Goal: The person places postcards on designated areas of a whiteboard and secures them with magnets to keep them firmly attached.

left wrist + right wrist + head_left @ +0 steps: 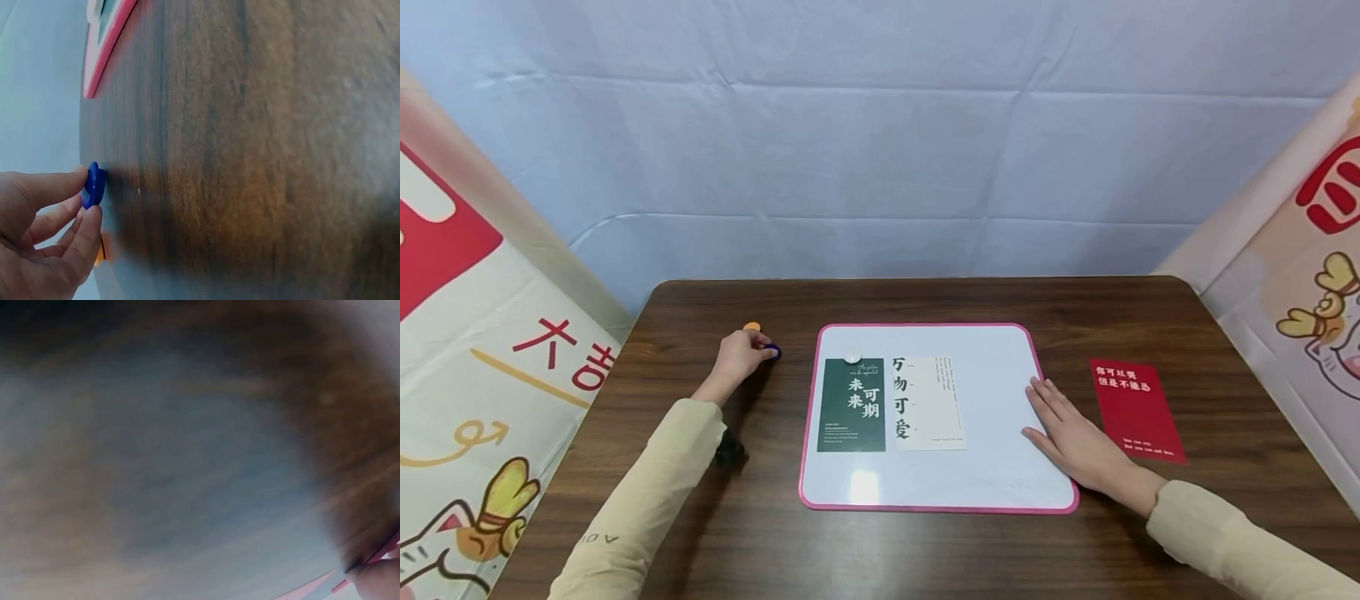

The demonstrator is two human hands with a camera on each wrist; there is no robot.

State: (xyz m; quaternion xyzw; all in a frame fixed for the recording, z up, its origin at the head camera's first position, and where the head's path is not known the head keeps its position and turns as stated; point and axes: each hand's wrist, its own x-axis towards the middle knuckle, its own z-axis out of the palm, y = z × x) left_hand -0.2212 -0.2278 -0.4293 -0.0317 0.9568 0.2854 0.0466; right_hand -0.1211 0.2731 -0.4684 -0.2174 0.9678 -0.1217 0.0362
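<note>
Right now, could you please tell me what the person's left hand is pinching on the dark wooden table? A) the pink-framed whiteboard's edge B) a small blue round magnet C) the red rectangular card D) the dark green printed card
B: the left hand pinches the small blue round magnet between thumb and fingertip, left of the pink-framed whiteboard.

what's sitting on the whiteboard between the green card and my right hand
The white card, beside the green card; then bare whiteboard up to the right hand, in the head view.

A dark wooden table (925, 550) stands before a creased pale-blue backdrop (880, 150).
</note>
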